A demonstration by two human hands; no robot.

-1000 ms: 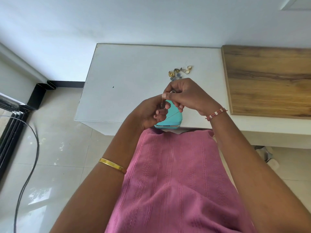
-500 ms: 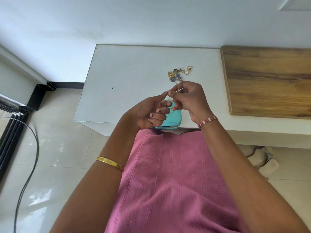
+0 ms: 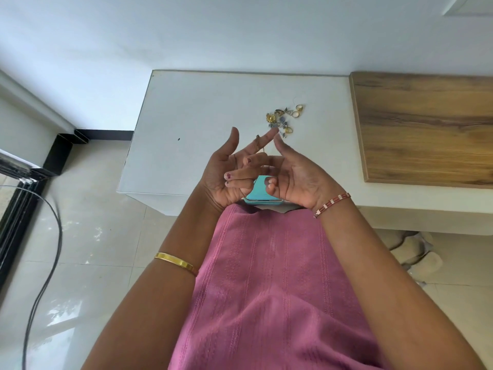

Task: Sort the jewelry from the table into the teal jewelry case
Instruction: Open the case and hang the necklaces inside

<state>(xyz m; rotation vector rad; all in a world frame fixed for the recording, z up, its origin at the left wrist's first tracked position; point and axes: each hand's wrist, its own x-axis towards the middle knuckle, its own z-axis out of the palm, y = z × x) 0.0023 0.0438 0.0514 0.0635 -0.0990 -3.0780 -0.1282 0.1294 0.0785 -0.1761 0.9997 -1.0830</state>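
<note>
Both grips are spread, palms up: a thin chain seems draped across the left hand fingers, met by the right hand, above the teal jewelry case at the counter near edge. A slipped chain could be lost past that edge to the floor. The jewelry pile lies just beyond, with open room left of it.

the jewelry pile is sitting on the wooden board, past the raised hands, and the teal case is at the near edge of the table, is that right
Not quite. In the head view the jewelry pile lies on the white table, left of the wooden board, not on it. The rest holds: it is past the raised left hand and right hand, and the teal case is at the table's near edge.
</note>
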